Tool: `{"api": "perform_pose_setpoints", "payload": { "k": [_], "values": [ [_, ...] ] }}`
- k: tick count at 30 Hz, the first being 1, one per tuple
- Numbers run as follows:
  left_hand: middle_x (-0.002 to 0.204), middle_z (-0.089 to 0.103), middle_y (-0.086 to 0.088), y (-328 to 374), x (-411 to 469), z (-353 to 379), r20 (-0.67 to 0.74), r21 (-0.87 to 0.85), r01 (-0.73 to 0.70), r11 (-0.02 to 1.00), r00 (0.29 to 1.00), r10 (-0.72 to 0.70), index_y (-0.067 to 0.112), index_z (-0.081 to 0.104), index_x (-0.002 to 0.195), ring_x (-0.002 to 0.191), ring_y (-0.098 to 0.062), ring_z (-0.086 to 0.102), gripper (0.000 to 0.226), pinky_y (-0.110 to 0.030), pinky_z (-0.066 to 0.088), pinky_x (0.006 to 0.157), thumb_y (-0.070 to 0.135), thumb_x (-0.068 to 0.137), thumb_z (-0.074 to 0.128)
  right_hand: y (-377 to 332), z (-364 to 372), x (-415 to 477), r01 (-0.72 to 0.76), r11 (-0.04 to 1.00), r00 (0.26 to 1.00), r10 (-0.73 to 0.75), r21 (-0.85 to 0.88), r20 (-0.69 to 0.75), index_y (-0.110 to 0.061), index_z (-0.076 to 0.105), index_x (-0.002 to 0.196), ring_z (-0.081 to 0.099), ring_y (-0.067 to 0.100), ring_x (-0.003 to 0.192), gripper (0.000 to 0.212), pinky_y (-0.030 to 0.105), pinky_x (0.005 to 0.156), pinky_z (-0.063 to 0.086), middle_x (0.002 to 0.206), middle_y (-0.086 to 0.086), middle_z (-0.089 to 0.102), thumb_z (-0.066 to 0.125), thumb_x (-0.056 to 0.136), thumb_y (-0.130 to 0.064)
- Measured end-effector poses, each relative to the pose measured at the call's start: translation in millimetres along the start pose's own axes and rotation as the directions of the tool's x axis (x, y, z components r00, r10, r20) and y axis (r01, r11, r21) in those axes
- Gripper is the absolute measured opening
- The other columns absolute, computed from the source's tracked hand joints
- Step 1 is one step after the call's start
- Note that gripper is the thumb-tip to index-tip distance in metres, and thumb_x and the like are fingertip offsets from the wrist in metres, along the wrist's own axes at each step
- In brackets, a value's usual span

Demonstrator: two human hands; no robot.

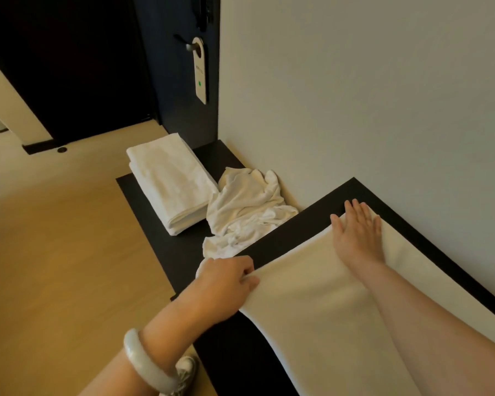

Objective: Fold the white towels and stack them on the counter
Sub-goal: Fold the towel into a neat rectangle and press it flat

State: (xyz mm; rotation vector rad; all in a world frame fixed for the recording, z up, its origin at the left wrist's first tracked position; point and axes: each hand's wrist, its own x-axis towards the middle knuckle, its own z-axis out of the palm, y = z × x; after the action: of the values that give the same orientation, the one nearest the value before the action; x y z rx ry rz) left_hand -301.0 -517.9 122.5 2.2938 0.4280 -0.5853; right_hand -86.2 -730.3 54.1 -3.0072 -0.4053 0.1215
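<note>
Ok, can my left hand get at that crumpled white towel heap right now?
Probably yes. The crumpled white towel heap lies just beyond the left hand, with nothing between them; but that hand pinches the edge of the flat white towel and must let go first.

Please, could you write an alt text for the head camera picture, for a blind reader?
A person's left hand pinches the corner of a white towel spread on a black counter, while the right hand presses flat on its far edge. Beyond, on a black ledge, lie a crumpled towel and a folded stack of towels.
</note>
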Motion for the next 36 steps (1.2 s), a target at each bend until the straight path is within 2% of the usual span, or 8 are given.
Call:
{"api": "perform_pose_setpoints", "payload": {
  "k": [4, 8, 11, 13, 16, 22, 31, 36],
  "values": [
    [0.092, 0.058, 0.007, -3.4, 1.1, 5.3, -0.013, 0.022, 0.005, 1.000, 1.000, -0.004, 0.029, 0.055, 0.100, 0.102, -0.016, 0.042, 0.021, -0.030, 0.040, 0.080, 0.046, 0.101, 0.044, 0.7, -0.2, 3.8, 0.003, 0.999, 1.000, -0.003, 0.041, 0.002, -0.017, 0.012, 0.158, -0.002, 0.015, 0.152, 0.067, 0.043, 0.123, -0.003, 0.166, 0.001, 0.007, 0.019, 0.102, -0.053],
    [0.098, 0.055, 0.008, 5.1, -1.6, 2.9, 0.013, 0.102, -0.027, 0.994, 1.000, 0.026, 0.031, 0.051, 0.114, 0.107, -0.018, 0.042, 0.026, -0.034, 0.044, 0.092, 0.052, 0.099, 0.045, -2.4, -25.5, -20.5, -0.020, 0.837, 0.998, 0.050, 0.547, -0.040, -0.019, 0.017, 0.158, 0.005, 0.011, 0.152, 0.060, 0.042, 0.125, 0.006, 0.165, -0.001, 0.012, 0.036, 0.105, -0.039],
    [0.122, 0.052, 0.009, 18.1, -2.1, 9.7, -0.146, 0.287, -0.142, 0.947, 0.971, 0.190, 0.030, 0.045, 0.132, 0.117, -0.016, 0.043, 0.037, -0.033, 0.036, 0.104, 0.047, 0.099, 0.046, -1.8, -38.8, -85.1, -0.001, 0.848, 0.988, 0.084, 0.530, -0.133, -0.016, 0.023, 0.156, 0.013, 0.012, 0.151, 0.057, 0.033, 0.122, 0.018, 0.164, -0.002, 0.017, 0.041, 0.104, -0.032],
    [0.140, 0.038, 0.007, 29.4, -6.3, 22.5, -0.184, 0.432, -0.323, 0.842, 0.882, 0.433, 0.026, 0.038, 0.141, 0.130, -0.015, 0.035, 0.044, -0.033, 0.025, 0.114, 0.039, 0.100, 0.047, 8.8, -30.2, -136.0, -0.074, 0.901, 0.981, 0.142, 0.428, -0.129, -0.014, 0.029, 0.153, 0.014, 0.016, 0.151, 0.055, 0.035, 0.122, 0.019, 0.163, 0.001, 0.019, 0.044, 0.103, -0.030],
    [0.140, 0.039, 0.005, 42.9, -10.3, 40.7, 0.096, 0.395, -0.724, 0.565, 0.645, 0.758, 0.025, 0.045, 0.137, 0.128, -0.014, 0.036, 0.042, -0.031, 0.029, 0.111, 0.033, 0.097, 0.054, 34.2, -14.2, -196.2, -0.246, 0.897, 0.957, 0.285, 0.366, -0.056, -0.008, 0.034, 0.151, 0.015, 0.021, 0.151, 0.054, 0.035, 0.123, 0.014, 0.162, 0.008, 0.022, 0.049, 0.101, -0.024],
    [0.118, 0.043, 0.006, 53.2, 0.8, 70.2, 0.562, 0.190, -0.963, 0.194, 0.268, 0.782, 0.026, 0.051, 0.116, 0.104, -0.011, 0.037, 0.034, -0.027, 0.033, 0.092, 0.045, 0.090, 0.063, 65.0, -17.1, -207.2, -0.295, 0.930, 0.954, 0.298, 0.219, 0.020, -0.018, 0.018, 0.156, 0.002, 0.016, 0.152, 0.056, 0.032, 0.122, -0.002, 0.165, 0.003, 0.008, 0.038, 0.105, -0.028],
    [0.123, 0.047, 0.001, 36.9, 4.4, 84.2, 0.559, 0.316, -0.948, -0.044, 0.148, 0.816, 0.024, 0.048, 0.124, 0.108, -0.018, 0.044, 0.032, -0.036, 0.040, 0.095, 0.037, 0.095, 0.049, 73.0, -34.4, -112.1, -0.409, 0.912, 0.872, 0.384, 0.022, 0.304, -0.041, -0.005, 0.155, -0.016, 0.029, 0.151, 0.066, 0.067, 0.115, -0.003, 0.164, -0.006, -0.017, 0.026, 0.101, -0.059],
    [0.115, 0.051, -0.002, 45.8, -1.5, 90.7, 0.530, 0.411, -0.911, -0.039, 0.204, 0.823, 0.021, 0.046, 0.117, 0.094, -0.020, 0.049, 0.026, -0.034, 0.045, 0.083, 0.031, 0.094, 0.053, 60.8, -31.8, -97.2, -0.474, 0.880, 0.851, 0.450, 0.026, 0.272, -0.043, -0.005, 0.155, -0.017, 0.032, 0.150, 0.066, 0.074, 0.110, -0.004, 0.164, -0.007, -0.016, 0.021, 0.098, -0.065]
  ]
}}
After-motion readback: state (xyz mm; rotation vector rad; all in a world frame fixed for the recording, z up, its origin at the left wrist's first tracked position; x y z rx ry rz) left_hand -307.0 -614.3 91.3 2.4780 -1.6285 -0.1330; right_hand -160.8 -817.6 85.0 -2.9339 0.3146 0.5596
